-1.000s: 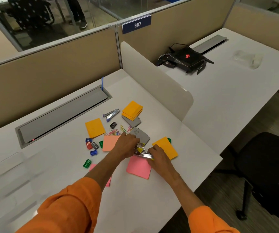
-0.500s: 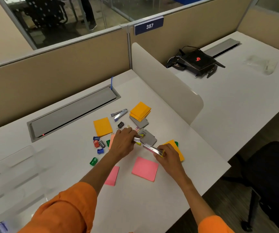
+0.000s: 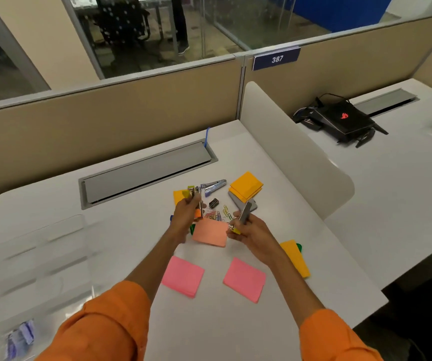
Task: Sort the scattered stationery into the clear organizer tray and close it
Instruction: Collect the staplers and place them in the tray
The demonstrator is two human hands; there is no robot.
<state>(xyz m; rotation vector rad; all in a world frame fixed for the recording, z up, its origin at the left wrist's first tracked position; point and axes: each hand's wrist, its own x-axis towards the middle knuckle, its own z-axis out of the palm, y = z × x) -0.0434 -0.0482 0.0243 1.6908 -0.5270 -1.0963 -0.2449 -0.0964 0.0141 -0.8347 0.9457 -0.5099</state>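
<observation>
Left hand (image 3: 187, 213) grips small stapler (image 3: 197, 198), right hand (image 3: 247, 229) grips second stapler (image 3: 243, 214); partition sign (image 3: 276, 58) reads "387".

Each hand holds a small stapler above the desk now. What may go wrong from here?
1. The left hand grips the left-hand stapler and the right hand the right-hand stapler. If either slips, it may fall on the paper clips and scatter them.
2. The orange pad lies close to the edge of the desk by the right forearm, which may sweep it off.
</observation>
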